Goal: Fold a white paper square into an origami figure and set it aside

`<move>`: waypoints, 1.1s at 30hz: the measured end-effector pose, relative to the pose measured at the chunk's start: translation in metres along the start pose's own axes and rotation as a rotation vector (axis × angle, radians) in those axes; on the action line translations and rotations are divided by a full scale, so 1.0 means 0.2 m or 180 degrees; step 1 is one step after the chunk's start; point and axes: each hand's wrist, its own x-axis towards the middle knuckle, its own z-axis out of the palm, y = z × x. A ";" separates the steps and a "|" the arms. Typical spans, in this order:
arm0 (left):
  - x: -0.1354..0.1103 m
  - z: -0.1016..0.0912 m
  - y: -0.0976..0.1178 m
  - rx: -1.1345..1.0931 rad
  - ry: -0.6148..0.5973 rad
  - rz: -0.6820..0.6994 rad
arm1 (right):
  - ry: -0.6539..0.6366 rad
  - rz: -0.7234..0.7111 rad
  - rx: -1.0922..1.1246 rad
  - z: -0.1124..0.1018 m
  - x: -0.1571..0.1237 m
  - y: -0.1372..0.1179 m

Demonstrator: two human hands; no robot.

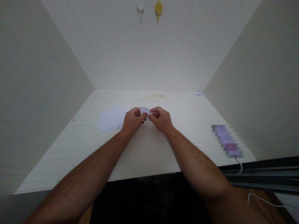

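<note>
We had a small piece of white paper (144, 110) pinched up in front of us, over the middle of the white tabletop (149, 149). Our left hand (134, 119) gripped it between thumb and curled fingers, the thumb pressed flat near its lower edge. Our right hand (161, 119) closed on its right-hand edge with thumb and fingertips, the other fingers folded inward. The two thumbs nearly met, and the paper stood tilted between them, its upper corner rising above the left thumb.

Just beyond our left wrist we saw a pale spread of paper (112, 117) lying flat, partly hidden by that hand; we could not tell how many sheets it held. Further left, near the table's edge, sat a small orange speck (73, 120). Ahead of our hands, close to the back wall (149, 59), we noticed a tan, patchy mark (156, 96), and in the far right corner a white scrap (199, 93).

To our right lay a long object (225, 140), blurred into blocks, with a white cable (240, 168) curving from its near end over the table edge. High on the back wall hung a white hook (140, 5) and a yellow hook (158, 8), side by side.
</note>
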 end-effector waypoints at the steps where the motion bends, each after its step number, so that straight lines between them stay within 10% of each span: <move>1: 0.00 0.00 0.00 0.0032 0.0046 0.0040 | 0.0022 0.0034 -0.0036 0.00 0.00 0.00; 33: -0.01 0.01 0.00 0.0575 0.0425 0.0160 | -0.0408 -0.0086 -0.0150 0.03 -0.04 -0.06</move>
